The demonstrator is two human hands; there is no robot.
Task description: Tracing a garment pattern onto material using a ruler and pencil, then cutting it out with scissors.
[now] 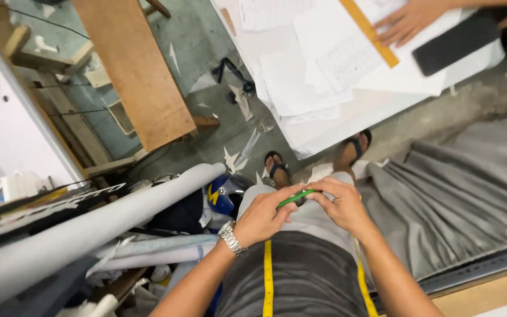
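Both hands meet just above the yellow measuring tape (267, 276) on the chest: the left hand (263, 215) and the right hand (342, 205) pinch closed the green pencil (295, 198), seemingly adjusting its tip, needing steady fingers.

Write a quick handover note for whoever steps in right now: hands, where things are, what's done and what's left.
Left hand: holds one end of the green pencil, watch on the wrist.
Right hand: fingers pinch the other end of the pencil.
Both hands are at waist height; a yellow tape measure hangs round the neck.
Paper sheets lie on the table ahead, where another person's hand presses a wooden ruler beside a black phone.
Grey fabric lies to the right, grey rolls to the left.
Done: pencil in hand. Left: no marking with it shows yet.
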